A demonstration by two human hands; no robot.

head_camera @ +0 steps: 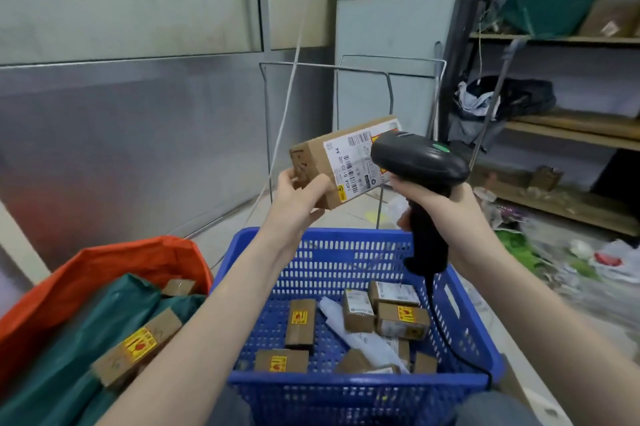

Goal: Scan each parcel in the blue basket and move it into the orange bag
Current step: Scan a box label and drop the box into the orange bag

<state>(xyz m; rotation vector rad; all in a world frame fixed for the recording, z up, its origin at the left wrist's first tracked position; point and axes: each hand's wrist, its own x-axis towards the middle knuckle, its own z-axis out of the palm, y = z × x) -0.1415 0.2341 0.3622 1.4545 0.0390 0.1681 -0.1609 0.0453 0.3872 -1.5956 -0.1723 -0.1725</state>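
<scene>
Nearest to the camera is the blue basket, and I take it as the landmark. To its left, touching its side, the orange bag stands open, with a green lining and some boxes already inside. Above the basket's far rim, the left hand grips the end of a cardboard parcel, fingers curled around it, label up. To the right, also above the rim, the right hand grips the handle of the black scanner, its head just over the label.

I think the scan may fail because the head covers part of the label. The parcel is held only by one end, so it can slip. The scanner cable hangs into the basket and may catch the remaining parcels. Behind the basket stands a wire frame, and shelves are at the right.
</scene>
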